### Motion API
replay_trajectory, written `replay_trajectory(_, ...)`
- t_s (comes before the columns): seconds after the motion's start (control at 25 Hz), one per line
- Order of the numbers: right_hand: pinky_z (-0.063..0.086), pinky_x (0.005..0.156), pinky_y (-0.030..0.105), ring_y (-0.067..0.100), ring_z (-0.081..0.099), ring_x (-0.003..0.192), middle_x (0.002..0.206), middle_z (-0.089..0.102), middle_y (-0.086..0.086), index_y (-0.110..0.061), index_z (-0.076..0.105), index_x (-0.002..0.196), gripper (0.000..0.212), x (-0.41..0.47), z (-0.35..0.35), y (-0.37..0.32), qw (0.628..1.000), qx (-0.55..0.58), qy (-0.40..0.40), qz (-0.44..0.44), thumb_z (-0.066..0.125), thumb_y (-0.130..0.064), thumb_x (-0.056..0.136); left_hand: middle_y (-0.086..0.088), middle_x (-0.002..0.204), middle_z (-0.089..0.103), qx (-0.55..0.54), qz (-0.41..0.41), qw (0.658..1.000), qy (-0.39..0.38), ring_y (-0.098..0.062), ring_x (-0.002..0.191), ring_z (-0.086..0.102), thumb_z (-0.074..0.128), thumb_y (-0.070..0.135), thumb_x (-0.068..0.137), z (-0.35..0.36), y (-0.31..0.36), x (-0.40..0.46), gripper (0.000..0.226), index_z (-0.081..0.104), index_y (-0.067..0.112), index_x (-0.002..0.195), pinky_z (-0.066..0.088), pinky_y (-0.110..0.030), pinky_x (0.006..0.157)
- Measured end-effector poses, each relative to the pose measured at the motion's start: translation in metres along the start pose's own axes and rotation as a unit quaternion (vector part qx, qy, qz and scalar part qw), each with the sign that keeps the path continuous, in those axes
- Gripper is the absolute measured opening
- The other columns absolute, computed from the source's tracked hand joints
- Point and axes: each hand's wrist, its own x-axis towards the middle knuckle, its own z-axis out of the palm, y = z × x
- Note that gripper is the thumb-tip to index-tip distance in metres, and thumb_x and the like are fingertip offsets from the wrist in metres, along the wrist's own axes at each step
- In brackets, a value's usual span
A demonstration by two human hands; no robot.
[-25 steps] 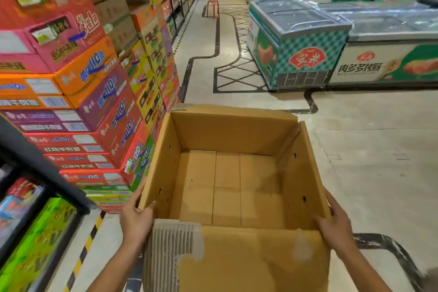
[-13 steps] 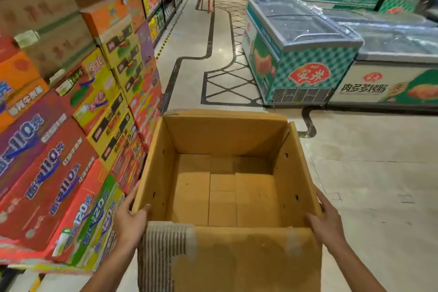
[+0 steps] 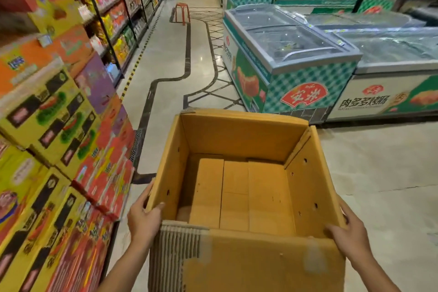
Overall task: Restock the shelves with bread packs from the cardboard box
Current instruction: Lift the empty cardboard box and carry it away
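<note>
Supermarket aisle (image 3: 166,73), hands (image 3: 143,220) gripping cardboard box (image 3: 239,140) (empty)

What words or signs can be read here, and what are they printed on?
"安井" in white on a red fan badge on the nearest freezer.
"肉多多烤肠" in dark letters on the white freezer panel.
Stacked cartons on the left: print too blurred to read.
Shelf packs and far signs: too small or blurred.
Cardboard box: no text shows.
</note>
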Motion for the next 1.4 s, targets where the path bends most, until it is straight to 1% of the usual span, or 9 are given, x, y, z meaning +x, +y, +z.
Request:
replay_trajectory(0.28,0.057,0.071,0.037,0.019,0.067,0.087,0.118,0.066,0.006,-0.037,0.043,0.149,0.085,0.241,0.073,-0.161,0.997,0.026,-0.07,-0.015,0.063,0.012,0.083,0.001,0.137,0.057,0.001,-0.033,0.998,0.049,-0.025,0.117,0.059,0.071,-0.002,0.088,0.108,0.101,0.204,0.065,0.055,0.032,0.141,0.047,-0.036,0.1)
replay_trajectory(0.48,0.048,0.06,0.021,0.001,0.06,0.081,0.11,0.061,-0.003,-0.037,0.042,0.148,0.084,0.375,0.147,-0.261,0.993,0.02,-0.106,-0.05,0.065,0.012,0.085,-0.004,0.142,0.057,-0.011,-0.067,0.991,0.112,-0.036,0.118,0.06,0.071,-0.001,0.088,0.155,0.146,0.336,0.065,0.054,0.032,0.141,0.05,-0.054,0.1)
replay_trajectory(0.64,0.052,0.068,0.028,0.011,0.061,0.089,0.117,0.058,-0.004,-0.042,0.035,0.15,0.085,0.483,0.219,-0.334,0.99,-0.017,-0.112,-0.081,0.067,0.003,0.086,-0.008,0.139,0.059,-0.036,-0.086,0.99,0.103,-0.037,0.122,0.059,0.069,-0.005,0.088,0.204,0.165,0.475,0.063,0.056,0.029,0.139,0.046,-0.051,0.106)
replay_trajectory(0.72,0.05,0.067,0.025,0.018,0.062,0.094,0.121,0.055,-0.004,-0.043,0.034,0.147,0.085,0.526,0.248,-0.371,0.988,-0.028,-0.114,-0.103,0.067,0.005,0.086,-0.008,0.135,0.063,-0.035,-0.096,0.991,0.09,-0.033,0.116,0.063,0.072,-0.005,0.086,0.224,0.179,0.543,0.063,0.058,0.029,0.137,0.048,-0.048,0.104)
replay_trajectory(0.84,0.053,0.064,0.024,0.012,0.061,0.082,0.121,0.053,-0.006,-0.036,0.036,0.151,0.08,0.593,0.28,-0.436,0.991,-0.029,-0.099,-0.084,0.063,0.007,0.089,-0.004,0.135,0.062,-0.043,-0.1,0.992,0.062,-0.028,0.114,0.064,0.072,-0.008,0.084,0.259,0.213,0.642,0.065,0.059,0.028,0.138,0.05,-0.046,0.102)
replay_trajectory(1.08,0.046,0.094,0.033,0.013,0.05,0.111,0.138,0.054,-0.001,-0.032,0.038,0.152,0.082,0.75,0.34,-0.519,0.993,-0.026,-0.093,-0.064,0.065,0.011,0.087,-0.001,0.136,0.061,-0.027,-0.094,0.993,0.064,-0.025,0.112,0.064,0.07,-0.009,0.085,0.343,0.272,0.8,0.065,0.059,0.027,0.139,0.05,-0.042,0.101)
replay_trajectory(1.16,0.048,0.092,0.031,0.014,0.053,0.109,0.138,0.054,-0.001,-0.031,0.039,0.152,0.082,0.82,0.373,-0.54,0.992,-0.019,-0.109,-0.057,0.064,0.012,0.087,-0.001,0.132,0.063,-0.018,-0.102,0.991,0.081,-0.023,0.104,0.064,0.072,-0.007,0.085,0.383,0.289,0.853,0.065,0.06,0.03,0.137,0.052,-0.042,0.097)
replay_trajectory(1.28,0.054,0.095,0.041,0.018,0.058,0.108,0.137,0.057,0.004,-0.036,0.039,0.15,0.082,0.946,0.427,-0.566,0.987,-0.008,-0.154,-0.045,0.063,0.011,0.087,-0.002,0.131,0.064,0.002,-0.117,0.987,0.106,-0.021,0.096,0.065,0.073,-0.004,0.084,0.45,0.306,0.939,0.067,0.059,0.035,0.137,0.055,-0.044,0.094)
replay_trajectory(1.4,0.058,0.085,0.036,0.016,0.063,0.102,0.133,0.06,0.003,-0.04,0.039,0.149,0.084,1.05,0.466,-0.587,0.982,-0.027,-0.185,-0.025,0.066,0.008,0.086,-0.004,0.137,0.061,0.04,-0.14,0.981,0.128,-0.026,0.115,0.063,0.072,-0.004,0.086,0.507,0.323,1.006,0.065,0.058,0.031,0.139,0.051,-0.045,0.101)
